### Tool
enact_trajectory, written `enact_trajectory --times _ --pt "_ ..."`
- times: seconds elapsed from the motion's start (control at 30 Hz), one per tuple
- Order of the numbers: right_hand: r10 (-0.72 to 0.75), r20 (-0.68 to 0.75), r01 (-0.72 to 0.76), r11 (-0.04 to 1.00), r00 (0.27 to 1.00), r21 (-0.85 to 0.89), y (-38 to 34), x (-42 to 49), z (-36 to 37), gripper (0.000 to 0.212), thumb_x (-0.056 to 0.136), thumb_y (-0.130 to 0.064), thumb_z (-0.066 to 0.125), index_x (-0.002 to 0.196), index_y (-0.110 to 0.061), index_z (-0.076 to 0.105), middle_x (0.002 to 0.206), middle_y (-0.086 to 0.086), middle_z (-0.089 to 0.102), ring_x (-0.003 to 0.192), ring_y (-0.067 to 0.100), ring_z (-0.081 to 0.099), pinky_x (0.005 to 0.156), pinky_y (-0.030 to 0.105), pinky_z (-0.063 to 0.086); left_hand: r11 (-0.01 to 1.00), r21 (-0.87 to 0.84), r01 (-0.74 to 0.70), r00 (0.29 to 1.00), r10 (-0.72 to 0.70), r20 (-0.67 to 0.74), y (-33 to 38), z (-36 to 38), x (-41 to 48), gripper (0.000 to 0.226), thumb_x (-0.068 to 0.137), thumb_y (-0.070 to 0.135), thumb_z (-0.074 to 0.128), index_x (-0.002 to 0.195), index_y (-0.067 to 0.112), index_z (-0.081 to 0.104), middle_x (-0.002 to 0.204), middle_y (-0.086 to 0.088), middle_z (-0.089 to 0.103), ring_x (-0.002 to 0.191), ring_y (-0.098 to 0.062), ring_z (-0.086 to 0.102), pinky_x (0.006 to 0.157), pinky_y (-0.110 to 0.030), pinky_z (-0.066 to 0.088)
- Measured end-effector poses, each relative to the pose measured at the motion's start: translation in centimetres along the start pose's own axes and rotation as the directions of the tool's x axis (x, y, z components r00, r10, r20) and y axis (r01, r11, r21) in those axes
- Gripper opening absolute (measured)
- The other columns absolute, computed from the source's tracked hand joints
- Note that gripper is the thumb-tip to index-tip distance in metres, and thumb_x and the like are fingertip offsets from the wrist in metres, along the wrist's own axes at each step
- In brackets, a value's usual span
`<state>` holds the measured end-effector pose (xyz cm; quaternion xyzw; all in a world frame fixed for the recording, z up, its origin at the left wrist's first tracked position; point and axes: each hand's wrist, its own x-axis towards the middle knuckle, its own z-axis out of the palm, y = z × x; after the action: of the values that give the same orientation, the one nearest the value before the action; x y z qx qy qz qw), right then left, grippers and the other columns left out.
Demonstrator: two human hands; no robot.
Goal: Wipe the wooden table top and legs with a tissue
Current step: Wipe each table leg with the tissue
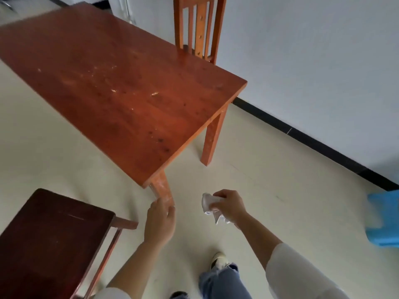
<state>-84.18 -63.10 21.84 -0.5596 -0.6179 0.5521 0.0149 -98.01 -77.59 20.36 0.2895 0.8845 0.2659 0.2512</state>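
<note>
Right hand (228,207) grips crumpled tissue (208,205); left hand (160,221) spread, empty, by near table leg (162,188). Wrap tissue round leg, stroke downward, cover dusty faces.

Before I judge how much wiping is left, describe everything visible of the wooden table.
The wooden table is rectangular and reddish-brown, its plank top marked with pale smears near the middle and dark specks toward the near corner. Two legs show; the near leg looks whitish and dusty. It stands on the pale floor, a chair at its far side. The left hand is at the near leg; contact is unclear. The tissue in the right hand is apart from it.
</note>
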Motion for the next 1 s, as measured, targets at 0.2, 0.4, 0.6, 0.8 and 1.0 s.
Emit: enact_trajectory --times 0.2,0.4,0.6,0.8,1.0 --pt "-0.012 0.027 0.008 0.992 1.000 0.129 4.3 7.3 7.5 0.023 0.065 -0.005 0.072 0.086 -0.013 0.070 0.072 -0.002 0.061 0.060 0.012 0.053 0.046 0.018 0.035 0.994 -0.051 0.094 0.989 -0.099 -0.109 -7.7 3.3 5.3 0.047 0.097 0.029 0.042 0.136 0.003 0.042 0.140 -0.015 0.046 0.132 -0.027 0.040 0.106 -0.036 0.031" --pt "-0.250 -0.058 0.256 0.925 0.966 0.281 5.1 13.6 13.4 0.014 0.070 -0.006 0.073 0.078 -0.016 0.068 0.066 -0.004 0.062 0.058 0.013 0.056 0.048 0.020 0.036 0.955 -0.291 0.059 0.963 -0.131 -0.236 -11.2 6.3 10.0 0.057 0.094 0.045 0.039 0.144 0.019 0.032 0.151 -0.001 0.034 0.138 -0.018 0.032 0.109 -0.033 0.026" --pt "-0.575 -0.201 0.602 0.691 0.793 0.399 2.9 15.7 16.4 0.016 0.077 -0.006 0.072 0.081 -0.020 0.067 0.078 -0.005 0.066 0.074 0.019 0.064 0.062 0.032 0.051 0.748 -0.618 -0.240 0.957 0.074 -0.282 -11.7 6.1 14.3 0.056 0.088 0.064 0.032 0.141 0.046 0.027 0.140 0.035 0.031 0.128 0.013 0.029 0.101 -0.020 0.022" --pt "-0.801 -0.457 0.913 0.261 0.386 0.314 -0.3 16.1 19.1 0.012 0.082 -0.003 0.066 0.092 -0.010 0.066 0.089 0.003 0.065 0.081 0.011 0.059 0.071 0.025 0.050 0.624 -0.669 -0.404 0.905 0.165 -0.392 -13.8 7.9 16.2 0.025 0.083 0.063 0.045 0.107 0.059 0.046 0.105 0.047 0.052 0.105 0.025 0.045 0.093 -0.016 0.032" --pt "-0.867 -0.474 0.987 0.155 0.154 0.037 3.4 19.5 23.0 0.018 0.079 0.008 0.066 0.088 -0.007 0.070 0.091 -0.005 0.059 0.085 -0.007 0.055 0.073 0.009 0.044 0.608 -0.595 -0.526 0.843 0.283 -0.457 -15.2 8.1 17.1 0.047 0.083 0.054 0.047 0.122 0.029 0.056 0.101 0.027 0.065 0.095 0.018 0.056 0.075 -0.002 0.039"
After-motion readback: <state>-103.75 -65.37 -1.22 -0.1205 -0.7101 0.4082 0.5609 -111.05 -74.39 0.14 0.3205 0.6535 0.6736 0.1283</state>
